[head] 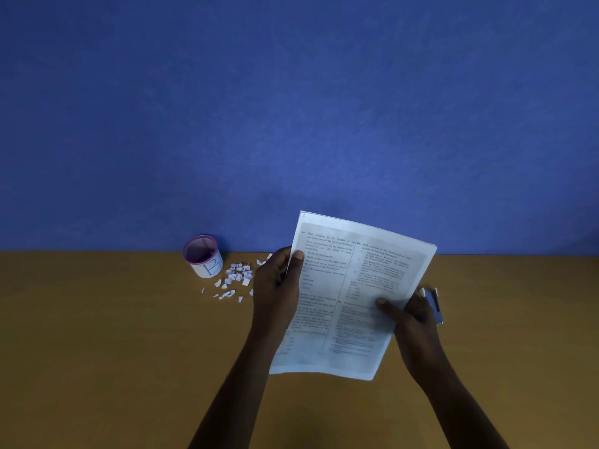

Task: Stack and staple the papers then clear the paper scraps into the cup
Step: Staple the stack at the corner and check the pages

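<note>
Above the brown wooden tabletop (97,335), near centre: gathered stack of white printed paper sheets (348,296), lifted and tilted, top corner leaning toward the far blue wall (291,92). Sheet edges roughly aligned, slight fanning visible at the far right corner. Stacking judged mostly done; squaring-up probably in hand.

Stapling: no staple visible at the top left corner, though too blurry to be sure; judged not yet done. Small blue stapler (433,304) lying on the table just right of the stack, partly hidden behind the right hand, not gripped.

Scraps: pile of small white torn paper scraps (235,278) scattered on the table, left of the stack, just right of the cup. White paper cup with purple rim and a handwritten letter (203,257) upright at far left, near the wall. Inside dark, contents not tellable. Clearing judged not started; scraps all on the table as far as visible.

Left hand (278,283): closed on the stack's left edge, thumb on the front face, fingers curled behind the sheets. Firm pinch.

Right hand (410,322): closed on the stack's lower right edge, thumb flat on the printed face, remaining fingers behind the paper, mostly hidden. Stapler touching or merely beside the knuckles: cannot tell.

Left to do: staple, set stack down, sweep scraps into cup.
</note>
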